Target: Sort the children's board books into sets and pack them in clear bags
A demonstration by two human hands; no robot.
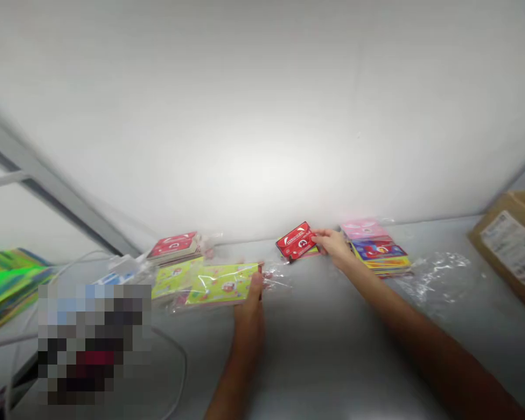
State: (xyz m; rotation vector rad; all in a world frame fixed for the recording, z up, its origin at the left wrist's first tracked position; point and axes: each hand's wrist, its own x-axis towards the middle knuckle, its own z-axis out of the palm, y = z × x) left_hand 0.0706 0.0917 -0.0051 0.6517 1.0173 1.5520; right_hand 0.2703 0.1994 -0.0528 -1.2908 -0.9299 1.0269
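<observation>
My left hand [250,303] grips the right end of a yellow-green printed packet [223,284] in clear plastic, thumb on top. Between the fingers and thumb of my right hand [330,244] is the right end of a red card [296,240], tilted above the table. Part of another flat printed piece shows beneath the card. Just right of that hand lies a stack of colourful cards [380,251], with pink, blue and yellow ones showing. Left of the packet are another yellow-green packet [175,277] and a stack with a red top [172,244].
Crumpled clear plastic [440,274] lies right of the colourful stack. A cardboard box [514,251] with a white label stands at the far right. Green and yellow striped material [13,280] and a white cable [184,361] are on the left. A white wall [262,128] rises behind the table.
</observation>
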